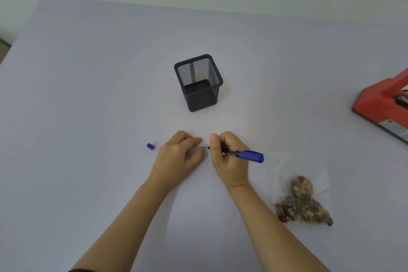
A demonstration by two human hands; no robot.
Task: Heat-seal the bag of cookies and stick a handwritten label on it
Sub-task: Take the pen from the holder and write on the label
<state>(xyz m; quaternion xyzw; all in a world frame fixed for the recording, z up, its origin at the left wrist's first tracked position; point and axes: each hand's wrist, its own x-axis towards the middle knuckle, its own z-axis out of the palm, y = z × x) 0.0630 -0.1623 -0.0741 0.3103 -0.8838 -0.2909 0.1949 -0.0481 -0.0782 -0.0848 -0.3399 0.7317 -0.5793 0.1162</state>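
Where the lavender table (88, 117) runs out to the left of the left fingers, a loose blue cap (150, 146) lies on its side, near the back of that hand but not touching it.

Left hand (180, 157): palm down, fingers bent, fingertips (198, 140) and thumb close together on the table surface. Whether they pin a label beneath them cannot be told; anything there is too pale to make out.

Black mesh pen holder (198, 83): upright, well beyond both sets of fingertips on the far side.

Right hand (227, 159): just beside the left fingertips, fingers and thumb curled round a blue marker (242, 154). Its writing tip is down at the table between the two hands; its blue rear end points away to the right of the fingers.

Bag of cookies (293, 163): clear, flat on the table, to the right of the right fingers and nearer the person, apart from the hand. Dark mottled cookies (302, 205) are bunched at its near end.

Red heat sealer (384, 104): far right of the fingers, cut by the frame edge, lever angled upward.
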